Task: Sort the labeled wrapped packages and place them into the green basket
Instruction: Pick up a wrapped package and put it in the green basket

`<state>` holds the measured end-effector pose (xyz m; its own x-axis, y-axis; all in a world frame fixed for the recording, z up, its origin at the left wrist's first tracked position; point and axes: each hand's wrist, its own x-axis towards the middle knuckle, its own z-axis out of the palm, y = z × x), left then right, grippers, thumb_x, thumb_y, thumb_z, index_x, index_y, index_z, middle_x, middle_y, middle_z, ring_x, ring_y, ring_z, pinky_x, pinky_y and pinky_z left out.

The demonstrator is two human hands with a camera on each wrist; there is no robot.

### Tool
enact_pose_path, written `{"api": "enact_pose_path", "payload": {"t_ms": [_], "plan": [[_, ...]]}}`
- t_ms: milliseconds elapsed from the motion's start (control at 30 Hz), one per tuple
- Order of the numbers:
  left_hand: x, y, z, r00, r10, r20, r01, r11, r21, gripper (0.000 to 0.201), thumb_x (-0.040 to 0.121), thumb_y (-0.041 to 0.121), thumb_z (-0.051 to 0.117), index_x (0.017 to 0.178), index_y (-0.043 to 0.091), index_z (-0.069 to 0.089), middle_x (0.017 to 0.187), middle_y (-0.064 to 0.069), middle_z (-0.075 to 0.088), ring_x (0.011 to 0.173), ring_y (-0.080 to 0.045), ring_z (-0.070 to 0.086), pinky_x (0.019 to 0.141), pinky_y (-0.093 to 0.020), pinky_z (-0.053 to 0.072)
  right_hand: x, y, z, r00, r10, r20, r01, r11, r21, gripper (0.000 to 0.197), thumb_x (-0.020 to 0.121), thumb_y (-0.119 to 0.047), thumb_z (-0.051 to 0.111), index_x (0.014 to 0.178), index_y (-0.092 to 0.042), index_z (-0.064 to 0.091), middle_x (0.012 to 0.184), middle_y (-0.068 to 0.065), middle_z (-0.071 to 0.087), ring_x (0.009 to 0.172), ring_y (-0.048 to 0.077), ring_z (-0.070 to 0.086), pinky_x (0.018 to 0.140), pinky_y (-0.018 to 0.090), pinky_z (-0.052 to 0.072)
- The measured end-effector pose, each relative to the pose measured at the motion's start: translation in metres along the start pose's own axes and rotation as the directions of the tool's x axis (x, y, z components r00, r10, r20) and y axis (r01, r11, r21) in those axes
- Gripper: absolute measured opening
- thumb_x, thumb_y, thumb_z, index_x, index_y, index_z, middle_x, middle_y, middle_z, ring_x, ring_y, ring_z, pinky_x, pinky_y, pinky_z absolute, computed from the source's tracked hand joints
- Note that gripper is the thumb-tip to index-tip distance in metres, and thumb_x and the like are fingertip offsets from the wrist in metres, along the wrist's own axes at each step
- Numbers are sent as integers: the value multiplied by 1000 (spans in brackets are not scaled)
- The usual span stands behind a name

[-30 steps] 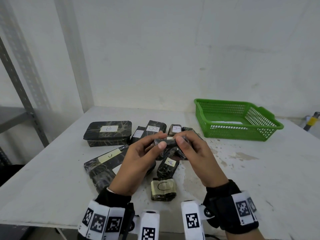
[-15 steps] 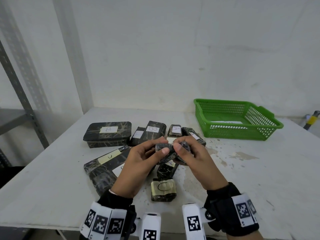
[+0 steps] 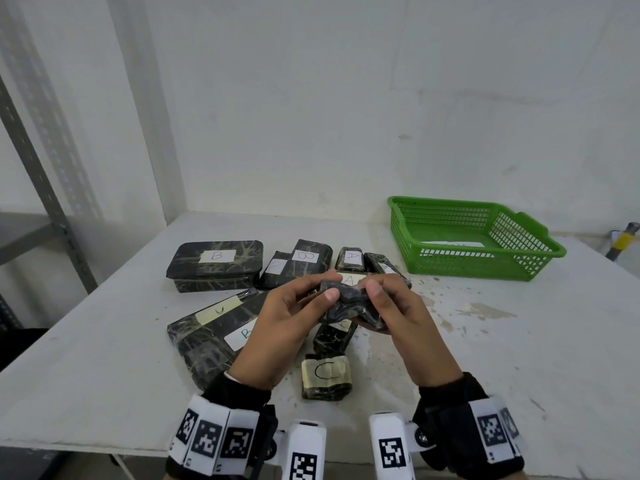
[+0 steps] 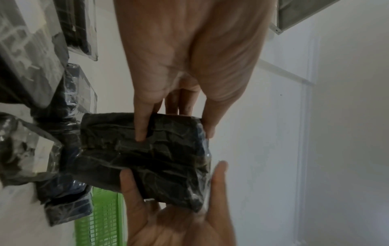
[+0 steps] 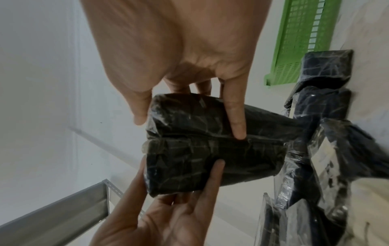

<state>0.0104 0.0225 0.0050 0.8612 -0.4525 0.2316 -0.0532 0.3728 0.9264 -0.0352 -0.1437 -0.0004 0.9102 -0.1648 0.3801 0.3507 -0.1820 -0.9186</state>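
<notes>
Both hands hold one small black wrapped package (image 3: 348, 304) (image 4: 151, 156) (image 5: 210, 149) above the pile; no label shows on it. My left hand (image 3: 327, 287) (image 4: 174, 133) pinches its left end between thumb and fingers. Gripping the other end the same way is my right hand (image 3: 375, 289) (image 5: 189, 126). The green basket (image 3: 485, 263) (image 4: 101, 216) (image 5: 299, 41) stands at the back right with something white on its floor. Below my hands lie a package marked C (image 3: 325, 374), two marked A (image 3: 350, 258) and several marked B (image 3: 216, 263).
The white table (image 3: 502, 358) runs to a wall behind and has a stained patch (image 3: 481, 311) right of the pile. A grey metal shelf frame (image 3: 45, 209) stands at the left. A yellow and black handle (image 3: 623, 240) pokes in at the far right.
Both hands have sunk slightly toward me and to the right while turning the package between them. The packages on the table lie where they were.
</notes>
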Motion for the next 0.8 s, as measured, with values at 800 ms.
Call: {"api": "enact_pose_path", "payload": {"t_ms": [800], "plan": [[-3, 0, -20, 988, 151, 15, -151, 988, -31, 62, 65, 2, 65, 126, 12, 55, 131, -6, 63, 126, -21, 57, 90, -34, 54, 16, -11, 10, 894, 446, 30, -430, 837, 338, 42, 89, -19, 66, 129, -16, 54, 96, 5, 74, 79, 17, 71, 66, 34, 59]]}}
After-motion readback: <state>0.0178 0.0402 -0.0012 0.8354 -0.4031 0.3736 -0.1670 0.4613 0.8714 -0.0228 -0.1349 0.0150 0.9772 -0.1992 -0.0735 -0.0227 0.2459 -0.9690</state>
